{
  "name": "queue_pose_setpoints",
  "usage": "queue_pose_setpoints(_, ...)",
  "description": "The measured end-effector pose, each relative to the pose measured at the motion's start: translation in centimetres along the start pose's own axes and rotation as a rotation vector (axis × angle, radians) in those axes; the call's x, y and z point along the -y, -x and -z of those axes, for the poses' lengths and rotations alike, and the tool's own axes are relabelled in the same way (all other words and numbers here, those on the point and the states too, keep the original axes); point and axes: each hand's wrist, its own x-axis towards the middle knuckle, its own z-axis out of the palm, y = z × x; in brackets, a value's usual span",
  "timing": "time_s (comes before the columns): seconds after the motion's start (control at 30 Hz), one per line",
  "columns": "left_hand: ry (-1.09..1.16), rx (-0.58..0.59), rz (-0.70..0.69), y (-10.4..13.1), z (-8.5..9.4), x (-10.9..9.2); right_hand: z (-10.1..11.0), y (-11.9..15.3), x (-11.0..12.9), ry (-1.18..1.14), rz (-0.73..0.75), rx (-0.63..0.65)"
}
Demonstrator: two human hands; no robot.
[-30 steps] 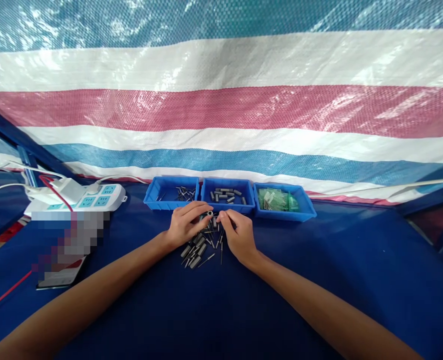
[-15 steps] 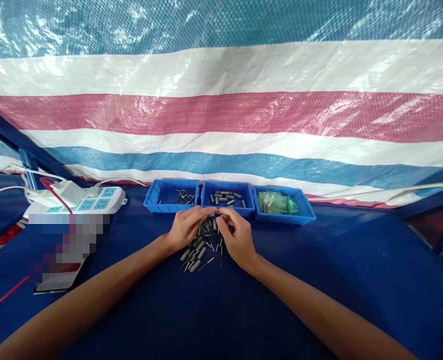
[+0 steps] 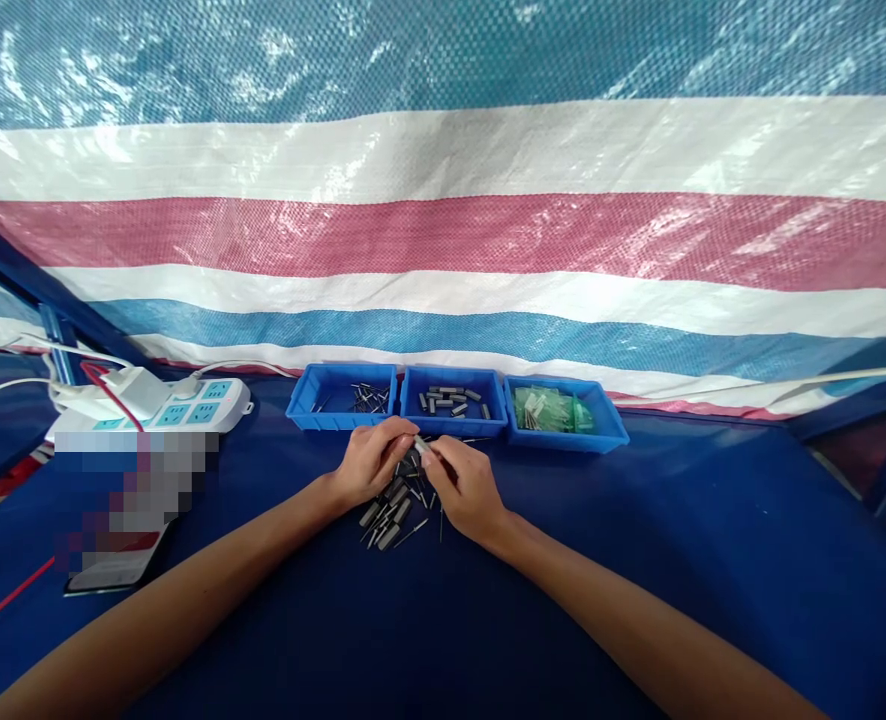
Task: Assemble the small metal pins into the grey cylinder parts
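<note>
Here we are at the blue tabletop (image 3: 413, 630), and both hands are in close! The left hand (image 3: 370, 462) has its fingers pinched on one end of a small, silvery metal piece (image 3: 420, 444), and the right hand (image 3: 473, 487) has its fingers closed on the other end. That piece is up over a loose pile of grey cylinders and thin metal pins (image 3: 392, 518), lying on the tabletop. Just beyond, three bins in a row: the blue plastic left bin (image 3: 338, 417) holding thin dark pins, the blue plastic middle bin (image 3: 454, 429) with short grey cylinders, and the blue plastic right bin (image 3: 563, 441) with green plastic packaging (image 3: 559, 410) and slim pale pieces. Over on the left, a white power strip (image 3: 222, 410) with plugs in it!
</note>
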Motion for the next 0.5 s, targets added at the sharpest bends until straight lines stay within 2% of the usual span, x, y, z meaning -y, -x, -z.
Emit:
queue_pose_setpoints(0.27, -0.01, -0.082, 0.111, 0.2, -0.3, 0.1, 0.2, -0.4, -0.7, -0.174, -0.273, -0.224)
queue_pose_setpoints(0.5, 0.025, -0.057, 0.096, 0.1, -0.3, 0.0, 0.0, -0.5, -1.3, -0.238, -0.365, -0.274)
